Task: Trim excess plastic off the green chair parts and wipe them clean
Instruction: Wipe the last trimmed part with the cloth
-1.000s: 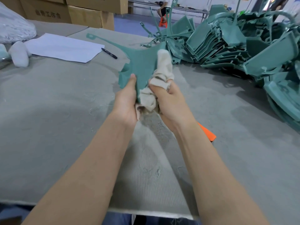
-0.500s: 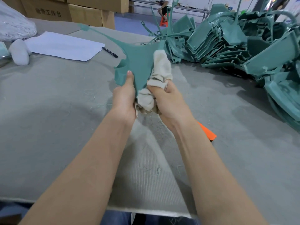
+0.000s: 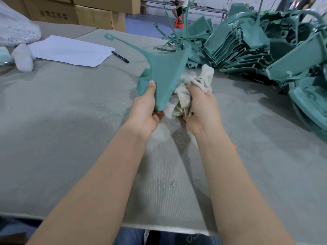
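My left hand (image 3: 146, 108) grips the lower end of a green chair part (image 3: 164, 71), thumb on its near face, holding it above the grey table (image 3: 62, 106). A thin arm of the part runs up and left to a small loop. My right hand (image 3: 201, 106) clutches a crumpled off-white rag (image 3: 194, 85) just right of the part's lower edge; the rag touches the part's underside there. A large heap of green chair parts (image 3: 256, 45) lies at the back right.
A white sheet of paper (image 3: 70, 50) and a black pen (image 3: 120, 57) lie at the back left, beside a white bundle (image 3: 23, 57). Cardboard boxes (image 3: 74, 11) stand behind. Something orange (image 3: 234, 146) peeks out under my right forearm. A person sits far back.
The rag has slid off the part's face, down and to its right side. The part has tilted so more of its green surface shows.
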{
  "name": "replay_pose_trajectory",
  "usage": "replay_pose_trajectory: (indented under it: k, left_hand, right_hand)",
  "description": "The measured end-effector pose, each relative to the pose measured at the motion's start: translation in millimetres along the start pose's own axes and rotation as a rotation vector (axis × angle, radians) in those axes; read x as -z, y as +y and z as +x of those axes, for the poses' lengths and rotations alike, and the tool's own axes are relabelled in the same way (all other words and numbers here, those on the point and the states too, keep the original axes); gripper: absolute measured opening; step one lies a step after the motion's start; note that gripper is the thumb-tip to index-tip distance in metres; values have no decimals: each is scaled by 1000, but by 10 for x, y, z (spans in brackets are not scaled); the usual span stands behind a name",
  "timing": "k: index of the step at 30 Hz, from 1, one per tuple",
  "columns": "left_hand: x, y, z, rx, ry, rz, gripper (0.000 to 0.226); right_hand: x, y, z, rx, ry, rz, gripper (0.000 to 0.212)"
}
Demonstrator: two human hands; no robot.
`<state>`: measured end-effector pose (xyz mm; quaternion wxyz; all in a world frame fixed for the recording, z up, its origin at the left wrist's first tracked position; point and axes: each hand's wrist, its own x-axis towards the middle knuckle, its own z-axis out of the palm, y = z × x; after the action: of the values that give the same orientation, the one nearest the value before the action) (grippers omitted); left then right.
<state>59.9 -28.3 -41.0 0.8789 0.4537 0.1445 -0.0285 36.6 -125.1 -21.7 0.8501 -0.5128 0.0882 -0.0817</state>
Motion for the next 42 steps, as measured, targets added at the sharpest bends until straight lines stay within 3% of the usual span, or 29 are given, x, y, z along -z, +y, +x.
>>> replay_pose_trajectory:
  k: [4, 7, 11, 14, 16, 18, 20, 24, 31, 34, 36, 40, 42]
  left_hand:
    - [28, 44, -34, -3, -16, -33, 27]
    - [38, 44, -43, 10, -61, -81, 31]
    - [45, 60, -24, 21, -69, -123, 29]
    - [53, 69, -4, -29, -35, -58, 27]
    - [62, 74, 12, -53, 2, -59, 22]
    - [69, 68, 23, -78, 32, -14, 24]
    - [68, 53, 12, -97, 37, 15, 23]
    - [61, 28, -9, -129, 53, 48, 19]
    - [34, 27, -10, -166, 30, 89, 31]
    - [20, 19, -6, -170, -9, 61, 32]
    - [10, 14, 8, -190, 2, 71, 27]
    - [-38, -86, -13, -282, 28, 116, 19]
    - [-54, -113, -13, -289, 28, 104, 19]
  right_hand:
    - [52, 17, 14, 153, 43, -497, 22]
    - [63, 19, -24, 230, -5, -879, 17]
    - [101, -65, -111, 114, -234, -1234, 24]
    - [162, -231, -173, 64, -447, -1325, 19]
    - [185, -314, -197, 124, -519, -1315, 26]
    - [181, -345, -215, 240, -524, -1229, 19]
    - [172, -342, -219, 306, -440, -1041, 7]
    - [139, -291, -202, 410, -283, -801, 11]
    - [84, -194, -160, 145, -306, -430, 23]
    - [18, -139, -147, 42, -253, -176, 14]
    - [-9, -115, -139, 42, -215, -161, 7]
    - [-49, -19, -109, 165, -83, -205, 32]
    - [-67, 13, -116, 196, -63, -191, 33]
